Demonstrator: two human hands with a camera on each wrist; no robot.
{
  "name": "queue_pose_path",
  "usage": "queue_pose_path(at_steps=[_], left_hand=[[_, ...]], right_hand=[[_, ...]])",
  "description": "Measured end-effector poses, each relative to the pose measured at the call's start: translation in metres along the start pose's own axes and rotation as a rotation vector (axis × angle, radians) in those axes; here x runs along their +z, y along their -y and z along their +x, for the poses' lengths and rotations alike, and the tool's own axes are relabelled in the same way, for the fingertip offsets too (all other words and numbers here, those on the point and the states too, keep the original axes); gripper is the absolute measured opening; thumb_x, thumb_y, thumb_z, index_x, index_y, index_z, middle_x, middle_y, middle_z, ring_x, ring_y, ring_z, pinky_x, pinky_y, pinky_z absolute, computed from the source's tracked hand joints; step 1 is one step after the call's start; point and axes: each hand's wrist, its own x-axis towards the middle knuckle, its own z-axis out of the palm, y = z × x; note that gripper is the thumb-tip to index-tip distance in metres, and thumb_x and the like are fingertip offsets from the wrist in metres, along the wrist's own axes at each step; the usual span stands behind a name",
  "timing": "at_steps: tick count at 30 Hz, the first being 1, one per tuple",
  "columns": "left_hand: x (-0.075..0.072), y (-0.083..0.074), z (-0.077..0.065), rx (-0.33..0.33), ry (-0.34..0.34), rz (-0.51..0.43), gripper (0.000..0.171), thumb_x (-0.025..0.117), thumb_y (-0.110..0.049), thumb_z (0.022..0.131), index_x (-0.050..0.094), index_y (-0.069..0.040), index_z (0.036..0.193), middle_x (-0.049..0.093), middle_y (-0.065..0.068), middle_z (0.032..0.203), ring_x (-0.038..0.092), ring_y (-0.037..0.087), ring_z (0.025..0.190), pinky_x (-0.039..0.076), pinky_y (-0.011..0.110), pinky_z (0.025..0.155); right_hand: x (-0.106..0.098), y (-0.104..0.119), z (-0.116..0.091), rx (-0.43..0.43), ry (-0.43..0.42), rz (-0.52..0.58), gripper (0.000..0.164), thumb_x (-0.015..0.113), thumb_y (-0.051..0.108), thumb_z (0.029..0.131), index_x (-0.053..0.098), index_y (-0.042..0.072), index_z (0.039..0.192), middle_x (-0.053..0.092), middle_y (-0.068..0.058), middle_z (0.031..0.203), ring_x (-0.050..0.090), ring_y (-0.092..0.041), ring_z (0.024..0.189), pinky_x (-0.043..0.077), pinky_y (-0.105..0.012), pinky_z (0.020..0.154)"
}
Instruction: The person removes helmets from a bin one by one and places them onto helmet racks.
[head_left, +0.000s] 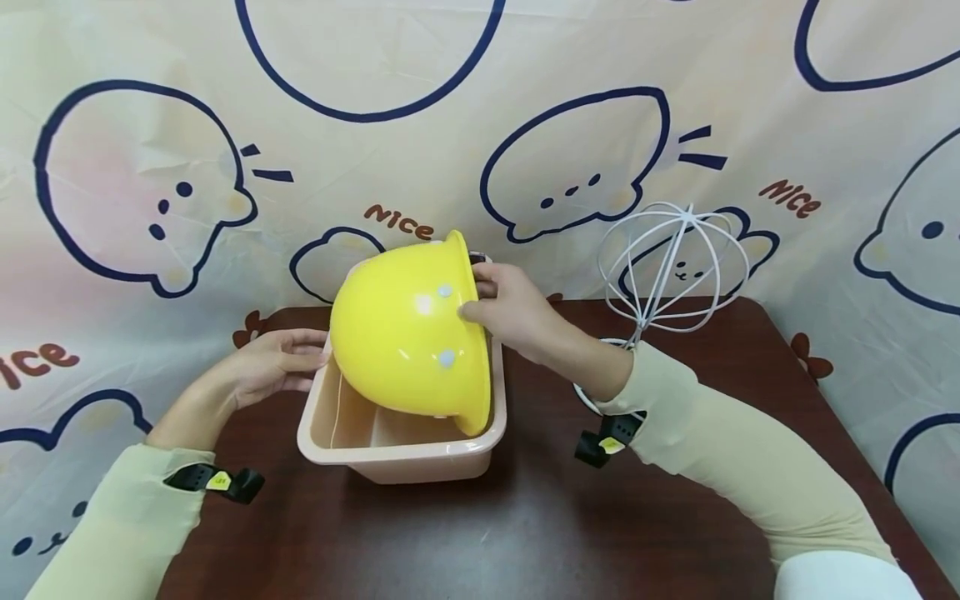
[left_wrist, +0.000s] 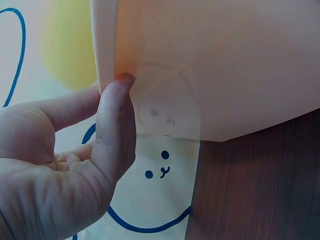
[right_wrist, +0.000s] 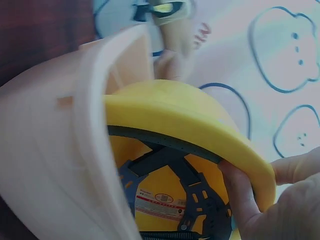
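Note:
A glossy yellow hard hat (head_left: 397,333) lies tilted on its side in the mouth of a pale pink plastic bin (head_left: 405,452). My right hand (head_left: 517,312) pinches the hat's brim at the right, thumb outside and fingers toward the hollow. The right wrist view shows the hat's dark inner harness (right_wrist: 172,162) and a label inside. At the bin's left side, my left hand (head_left: 277,367) pinches the rim. In the left wrist view, thumb and finger sit on either side of the bin wall (left_wrist: 105,45). The bin's floor is mostly hidden by the hat.
A white wire stand (head_left: 642,321) with a balloon-shaped cage stands at the back right, partly behind my right forearm. Beneath everything is a dark brown wooden table (head_left: 480,546). A cartoon-printed cloth (head_left: 442,167) hangs behind and at the sides.

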Motion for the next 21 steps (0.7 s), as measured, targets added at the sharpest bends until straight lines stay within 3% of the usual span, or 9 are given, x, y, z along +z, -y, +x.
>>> queue_pose_path(at_steps=[11, 21], left_hand=[[-0.002, 0.001, 0.0, 0.001, -0.002, 0.023, 0.07, 0.062, -0.019, 0.103, 0.024, 0.009, 0.155, 0.051, 0.031, 0.142, 0.069, 0.02, 0.106, 0.059, 0.039, 0.091], [-0.002, 0.0, 0.001, -0.012, -0.007, 0.036, 0.069, 0.063, -0.02, 0.103, 0.026, 0.01, 0.154, 0.051, 0.034, 0.142, 0.069, 0.024, 0.106, 0.059, 0.043, 0.091]], right_hand=[[-0.02, 0.004, -0.005, -0.041, -0.048, 0.162, 0.054, 0.06, -0.001, 0.1, 0.044, 0.004, 0.151, 0.065, -0.012, 0.134, 0.07, -0.027, 0.112, 0.059, -0.039, 0.091], [-0.036, -0.016, -0.009, -0.117, -0.068, 0.301, 0.053, 0.057, 0.002, 0.102, 0.042, 0.004, 0.153, 0.061, -0.013, 0.14, 0.067, -0.028, 0.118, 0.057, -0.036, 0.093]])
